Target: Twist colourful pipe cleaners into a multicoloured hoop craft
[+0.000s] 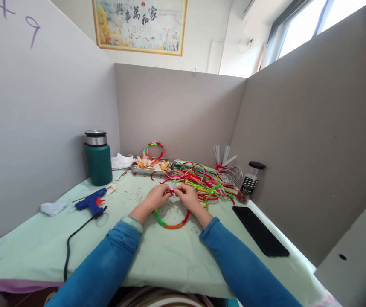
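A ring wrapped in green, orange and red pipe cleaner point(173, 227) stands out below my hands, its far side between my fingers. My left hand point(156, 198) pinches the ring at its far left, close to a short red piece. Fingers of my right hand point(187, 197) are closed on the far right of the same ring, almost touching the left fingertips. Between them a pale blue strand point(174, 183) sticks up. Just beyond my right hand lies a heap of colourful pipe cleaners point(198, 177).
A blue glue gun point(91, 202) with a black cord lies left, near a green bottle point(98, 160). At the back sits a metal tray point(151, 172) of small pieces, with a finished-looking ring point(163, 150) on it. A black phone-like slab point(259, 232) and a jar point(249, 184) are right.
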### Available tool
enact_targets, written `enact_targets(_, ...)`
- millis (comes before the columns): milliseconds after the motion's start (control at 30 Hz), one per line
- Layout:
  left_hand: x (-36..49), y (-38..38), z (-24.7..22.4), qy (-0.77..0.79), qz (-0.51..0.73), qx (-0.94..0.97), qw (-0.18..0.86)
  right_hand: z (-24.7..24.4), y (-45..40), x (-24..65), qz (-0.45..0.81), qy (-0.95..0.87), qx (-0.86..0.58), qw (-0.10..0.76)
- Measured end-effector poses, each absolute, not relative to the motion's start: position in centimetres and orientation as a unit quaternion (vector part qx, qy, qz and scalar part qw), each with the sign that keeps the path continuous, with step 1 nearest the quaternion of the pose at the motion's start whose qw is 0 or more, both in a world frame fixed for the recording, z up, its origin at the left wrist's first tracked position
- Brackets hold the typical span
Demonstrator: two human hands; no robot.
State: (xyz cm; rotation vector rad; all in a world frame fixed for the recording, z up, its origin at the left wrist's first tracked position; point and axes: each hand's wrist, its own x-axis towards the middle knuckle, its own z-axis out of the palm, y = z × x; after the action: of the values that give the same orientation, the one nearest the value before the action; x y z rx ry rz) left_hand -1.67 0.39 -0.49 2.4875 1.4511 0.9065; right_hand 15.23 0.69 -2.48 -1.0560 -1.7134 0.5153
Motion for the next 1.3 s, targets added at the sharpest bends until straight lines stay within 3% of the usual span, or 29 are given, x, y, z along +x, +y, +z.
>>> enact_targets(500,-1.6,0.1,0.4,0.497,0.311,0.797,0.147,-2.1,0.3,15.1,0.213,-0.717,-0.439,0.497)
enact_targets(833,-1.9,0.8,-0.1,0.494,0.363,0.686,0.392,-2.3,0.0,15.0,0.241,-0.721,-0.411,0.503)
enact_targets(1133,-2.3,1.6,0.0,0.559,0.442,0.566,0.415,-1.7,0.6,15.6,0.458,-0.568,-0.437,0.526)
enact_targets(1300,-2.9,1.3,0.5,0.548,0.564,0.423,0.45,-1.6,0.8,15.9,0.488,-0.513,-0.446,0.547)
